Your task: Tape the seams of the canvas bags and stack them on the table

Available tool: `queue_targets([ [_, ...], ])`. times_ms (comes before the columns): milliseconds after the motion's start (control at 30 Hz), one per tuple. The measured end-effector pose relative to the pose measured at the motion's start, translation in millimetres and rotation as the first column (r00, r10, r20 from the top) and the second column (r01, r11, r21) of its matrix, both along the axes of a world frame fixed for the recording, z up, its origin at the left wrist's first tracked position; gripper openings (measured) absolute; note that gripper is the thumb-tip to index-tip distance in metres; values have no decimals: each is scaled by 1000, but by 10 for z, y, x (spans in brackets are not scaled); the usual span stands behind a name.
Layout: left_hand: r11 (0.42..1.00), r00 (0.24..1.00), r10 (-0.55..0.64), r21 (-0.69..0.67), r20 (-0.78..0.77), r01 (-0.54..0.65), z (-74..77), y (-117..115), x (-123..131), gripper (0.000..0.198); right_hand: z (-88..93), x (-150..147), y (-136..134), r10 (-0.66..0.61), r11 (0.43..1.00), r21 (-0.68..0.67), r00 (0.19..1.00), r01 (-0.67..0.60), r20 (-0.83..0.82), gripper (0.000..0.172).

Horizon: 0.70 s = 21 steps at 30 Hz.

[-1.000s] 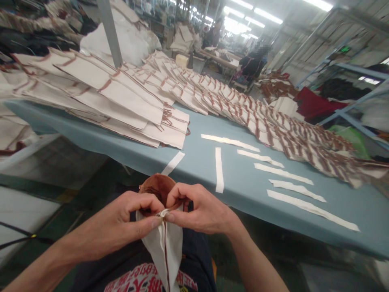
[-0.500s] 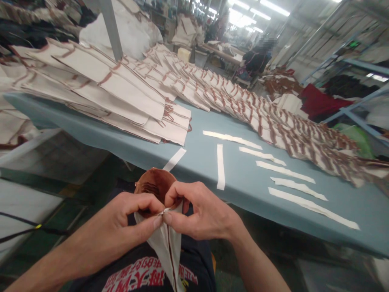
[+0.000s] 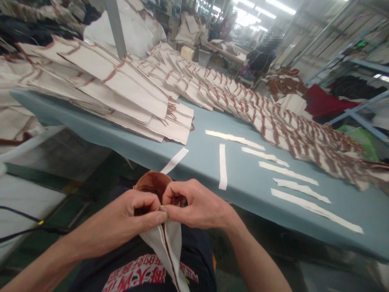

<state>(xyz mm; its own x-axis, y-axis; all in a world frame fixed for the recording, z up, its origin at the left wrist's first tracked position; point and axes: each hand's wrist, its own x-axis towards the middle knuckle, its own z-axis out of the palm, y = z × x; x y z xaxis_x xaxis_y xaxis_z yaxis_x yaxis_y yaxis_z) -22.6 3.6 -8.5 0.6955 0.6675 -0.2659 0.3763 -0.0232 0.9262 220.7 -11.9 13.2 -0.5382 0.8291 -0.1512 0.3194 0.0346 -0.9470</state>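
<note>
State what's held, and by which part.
The left grip and right grip, side by side, pinch a cream fabric piece by its near upper edge.

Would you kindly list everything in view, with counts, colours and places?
Sewn piece: one, cream and brown, in both hands
Table: one, blue-green, ahead
Strips: about seven, off-white, on the table
Stack of pieces: one, cream with brown trim, table's left
Overlapping row: one, cream and brown, table's far side
Post: one, grey, behind stack
Bulky bundle: one, white, behind the post
Red cloth: one, red, right background
Shelving: one, blue, right edge
Co-worker: at least one, dark-clothed, background
Ceiling lights: several, white, top
Garment worn: one, dark, lap
Left hand: one, bare, pinching the sewn piece
Right hand: one, bare, pinching the sewn piece
</note>
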Motion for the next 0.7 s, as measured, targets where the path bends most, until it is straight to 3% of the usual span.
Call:
queue_targets([
  [100, 1000, 999, -27, -8, 35, 27, -10, 32, 3, 51, -41, 2, 10, -22, 1000, -6, 999, 21, -24, 21],
  [200, 1000, 999, -27, 15, 46, 27, 43, 31, 3, 52, -79, -5, -54, -129, 985, 110, 991, 132, -30, 24],
  [300, 998, 996, 45, 50, 77, -49, 97, -14, 5, 49, -69, -43, -204, -303, 926, 224, 952, 304, -38, 26],
  [400, 981, 982, 145, 110, 123, -159, 108, -91, 37, 46, -12, -96, -378, -427, 893, 165, 904, 418, 20, 22],
  [500, 957, 971, 177, 202, 161, -208, 61, -164, 115, 45, 22, -150, -511, -444, 894, 103, 894, 437, 63, 25],
  [700, 882, 922, 278, 308, 269, -356, -132, -215, 314, 37, -120, -235, -597, -569, 815, 202, 817, 544, 94, 17],
])
